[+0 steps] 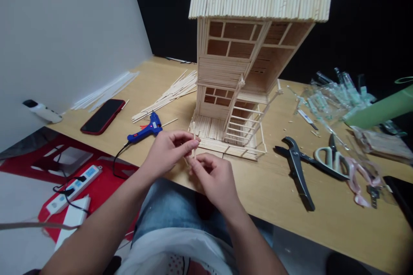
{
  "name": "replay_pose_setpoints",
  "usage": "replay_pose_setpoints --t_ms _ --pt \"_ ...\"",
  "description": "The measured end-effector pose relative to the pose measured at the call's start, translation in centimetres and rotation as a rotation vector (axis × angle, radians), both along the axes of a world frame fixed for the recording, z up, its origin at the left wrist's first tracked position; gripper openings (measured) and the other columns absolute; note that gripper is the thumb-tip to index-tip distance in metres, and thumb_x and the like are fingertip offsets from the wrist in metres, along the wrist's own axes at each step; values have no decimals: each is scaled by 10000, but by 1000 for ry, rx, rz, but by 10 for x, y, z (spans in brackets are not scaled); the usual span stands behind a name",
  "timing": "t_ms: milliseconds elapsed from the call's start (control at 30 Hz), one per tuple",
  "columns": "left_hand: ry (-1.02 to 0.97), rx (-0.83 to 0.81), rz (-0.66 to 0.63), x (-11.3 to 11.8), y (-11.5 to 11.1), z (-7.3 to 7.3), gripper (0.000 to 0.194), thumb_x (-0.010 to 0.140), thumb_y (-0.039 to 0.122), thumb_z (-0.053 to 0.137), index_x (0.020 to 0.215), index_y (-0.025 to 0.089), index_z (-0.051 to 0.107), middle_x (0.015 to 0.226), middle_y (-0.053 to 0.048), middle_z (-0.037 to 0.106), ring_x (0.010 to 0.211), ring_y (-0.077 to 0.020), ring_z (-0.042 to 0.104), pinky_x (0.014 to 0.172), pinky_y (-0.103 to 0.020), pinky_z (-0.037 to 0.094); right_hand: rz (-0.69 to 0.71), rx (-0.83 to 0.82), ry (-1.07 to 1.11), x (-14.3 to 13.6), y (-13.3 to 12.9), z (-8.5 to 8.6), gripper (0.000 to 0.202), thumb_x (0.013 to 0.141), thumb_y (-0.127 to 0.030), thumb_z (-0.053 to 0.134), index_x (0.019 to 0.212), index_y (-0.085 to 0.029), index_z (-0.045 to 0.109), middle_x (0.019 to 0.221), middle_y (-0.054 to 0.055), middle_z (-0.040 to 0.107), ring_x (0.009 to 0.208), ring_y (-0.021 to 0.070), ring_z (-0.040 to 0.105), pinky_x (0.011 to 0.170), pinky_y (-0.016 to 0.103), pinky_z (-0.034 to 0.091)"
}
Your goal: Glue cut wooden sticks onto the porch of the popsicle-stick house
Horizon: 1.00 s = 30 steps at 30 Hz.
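Observation:
Between my two hands is a small piece made of thin wooden sticks [194, 153], held near the table's front edge. My left hand [176, 148] pinches its upper part between thumb and fingers. Lower down, my right hand [211, 174] has its fingertips closed on the same piece. Just behind the hands stands a model house [216, 68] built of wooden sticks, with a slatted roof, window frames, a staircase and a low railing. A blue hot glue gun [148, 129] lies to the left of my left hand, its cord running off the table edge.
Loose wooden sticks [171, 94] and a phone [103, 116] lie to the left. On the right are cutters [297, 172], scissors [332, 159], pink ribbon [356, 180], plastic wrappers [335, 94] and a green roll [380, 107]. A power strip [74, 189] sits below the table's left side.

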State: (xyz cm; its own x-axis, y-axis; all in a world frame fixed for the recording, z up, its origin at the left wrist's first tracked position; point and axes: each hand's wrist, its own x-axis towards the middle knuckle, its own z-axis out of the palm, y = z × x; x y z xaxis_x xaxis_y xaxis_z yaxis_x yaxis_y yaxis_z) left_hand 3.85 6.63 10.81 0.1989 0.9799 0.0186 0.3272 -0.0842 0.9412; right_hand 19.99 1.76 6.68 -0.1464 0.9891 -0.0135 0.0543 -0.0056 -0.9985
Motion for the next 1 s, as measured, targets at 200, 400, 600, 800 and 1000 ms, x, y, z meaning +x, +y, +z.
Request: replay_pose_setpoints --t_ms 200,400,600,800,1000 --pt "726 385 -324 -19 8 -26 213 974 203 531 904 172 730 961 -104 700 946 -235 632 852 -366 508 6 130 -524 45 -28 -7 352 969 -370 560 690 -196 688 573 6 643 514 142 557 530 261 338" --pt "1034 442 -496 -25 18 -34 213 1009 188 487 895 150 664 983 -108 667 934 -235 585 841 -359 482 64 25 -440 63 -39 -18 386 982 -409 533 696 -194 679 599 12 659 552 146 583 546 249 364" --pt "1032 402 -402 -19 15 -31 187 1006 232 489 905 157 628 916 -100 667 841 -231 592 752 -357 456 54 31 -387 64 -35 -24 377 979 -418 531 708 -193 664 606 8 647 566 144 570 570 254 358" --pt "355 157 -71 -21 49 -16 265 888 421 621 1014 189 598 834 -36 688 728 -179 630 666 -297 464 61 85 -374 68 -37 -28 343 982 -381 538 726 -194 666 625 4 643 593 138 572 592 250 361" --pt "111 -95 200 -13 97 -10 308 693 333 766 892 181 587 646 -9 664 551 -143 583 585 -269 445 50 126 -379 69 -38 -30 346 987 -376 534 722 -192 659 617 0 627 591 134 564 583 250 352"
